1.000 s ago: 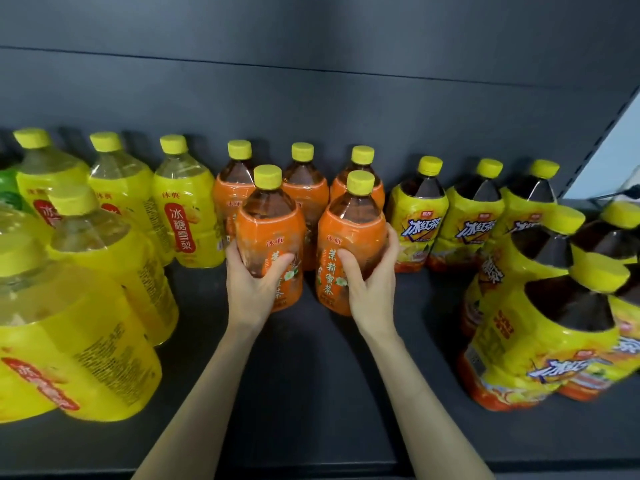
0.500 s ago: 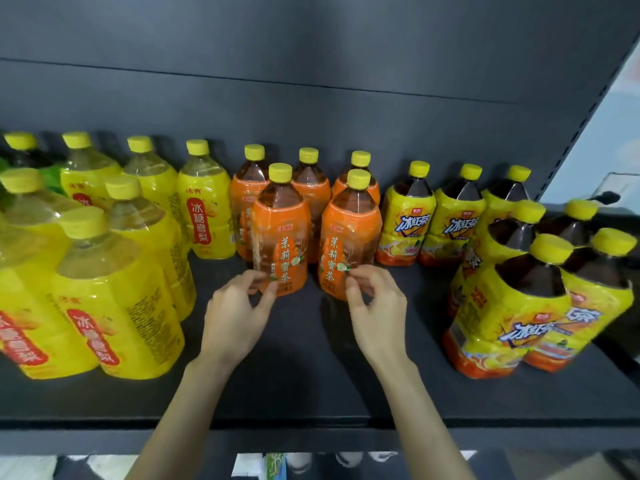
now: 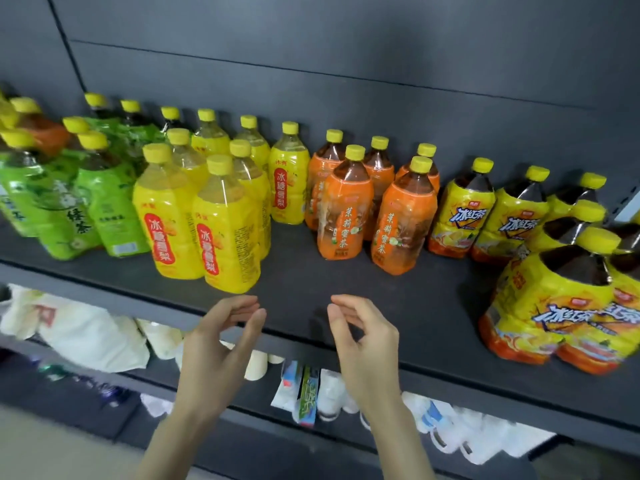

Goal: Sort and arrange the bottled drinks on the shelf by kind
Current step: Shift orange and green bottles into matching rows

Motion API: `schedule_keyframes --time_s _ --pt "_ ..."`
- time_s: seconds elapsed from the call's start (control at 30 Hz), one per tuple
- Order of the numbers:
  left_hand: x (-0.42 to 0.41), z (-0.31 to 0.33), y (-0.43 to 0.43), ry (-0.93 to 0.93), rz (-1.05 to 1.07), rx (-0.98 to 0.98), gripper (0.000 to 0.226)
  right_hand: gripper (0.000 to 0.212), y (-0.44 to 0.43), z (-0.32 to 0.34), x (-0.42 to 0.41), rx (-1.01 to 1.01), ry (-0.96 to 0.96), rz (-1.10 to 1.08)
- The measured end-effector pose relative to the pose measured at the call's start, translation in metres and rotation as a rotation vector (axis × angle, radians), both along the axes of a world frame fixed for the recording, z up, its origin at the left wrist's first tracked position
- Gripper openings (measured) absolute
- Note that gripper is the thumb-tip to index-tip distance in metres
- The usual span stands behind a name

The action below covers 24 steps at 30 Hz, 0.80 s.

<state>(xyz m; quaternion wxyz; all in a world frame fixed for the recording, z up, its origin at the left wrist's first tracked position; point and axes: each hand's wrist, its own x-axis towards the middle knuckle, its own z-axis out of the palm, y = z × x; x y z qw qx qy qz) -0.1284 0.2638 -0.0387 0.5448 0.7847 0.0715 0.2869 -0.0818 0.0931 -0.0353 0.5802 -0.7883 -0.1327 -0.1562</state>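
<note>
Bottled drinks stand in groups on a dark shelf (image 3: 346, 292). Green-label tea bottles (image 3: 69, 202) are at the left, then yellow pear-drink bottles (image 3: 225, 230), then orange-label jasmine tea bottles (image 3: 346, 209) in the middle, and yellow-and-orange iced tea bottles (image 3: 540, 306) at the right. All have yellow caps. My left hand (image 3: 218, 344) and my right hand (image 3: 367, 341) hover in front of the shelf edge, below the two front orange bottles, fingers loosely curved and holding nothing.
One orange-label bottle (image 3: 45, 133) lies among the green ones at the far left. A lower shelf (image 3: 485, 382) holds white bags (image 3: 79, 327), small cartons (image 3: 304, 389) and white bottles. The grey back panel rises behind the drinks.
Both hands have let go of the two front orange bottles and drawn back toward me. The view has pulled back and shifted left, showing the green bottles and the lower shelf.
</note>
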Motion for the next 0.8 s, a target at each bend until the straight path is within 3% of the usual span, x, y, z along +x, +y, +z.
schedule_keyframes --time_s 0.37,0.53,0.8 --pt "-0.045 0.013 0.134 -0.031 0.139 -0.004 0.023 0.011 0.141 0.012 -0.022 0.007 -0.021 0.209" --pt "-0.053 0.028 0.237 -0.065 0.137 0.039 0.027 0.016 0.249 0.024 -0.023 -0.016 -0.135 0.184" --pt "-0.06 0.037 0.398 -0.103 0.169 0.043 0.02 0.018 0.413 0.03 -0.027 0.03 -0.14 0.182"
